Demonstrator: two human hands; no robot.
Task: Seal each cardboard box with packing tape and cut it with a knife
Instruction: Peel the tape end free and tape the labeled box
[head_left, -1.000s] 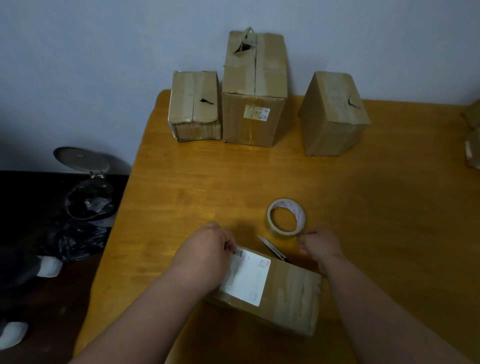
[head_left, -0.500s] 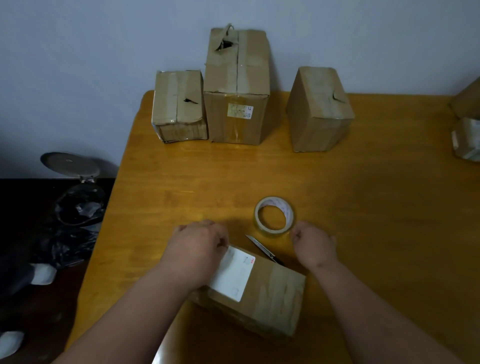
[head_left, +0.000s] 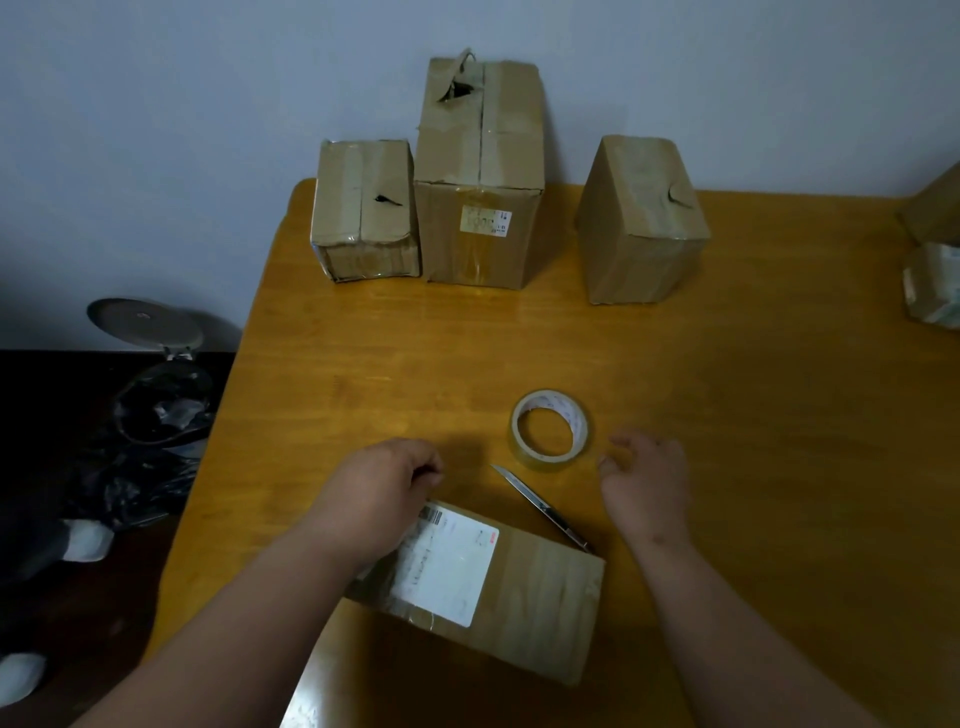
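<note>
The worktop is orange-toned wood with a smooth, faintly glossy finish. The near box is matt brown cardboard bearing a white paper label. The tape roll looks like shiny clear plastic, and the knife has a metal blade.

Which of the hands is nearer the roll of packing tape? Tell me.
Right. The right hand hovers just beside the roll of packing tape, fingers almost touching it. The left hand rests at the labelled box's far corner.
</note>
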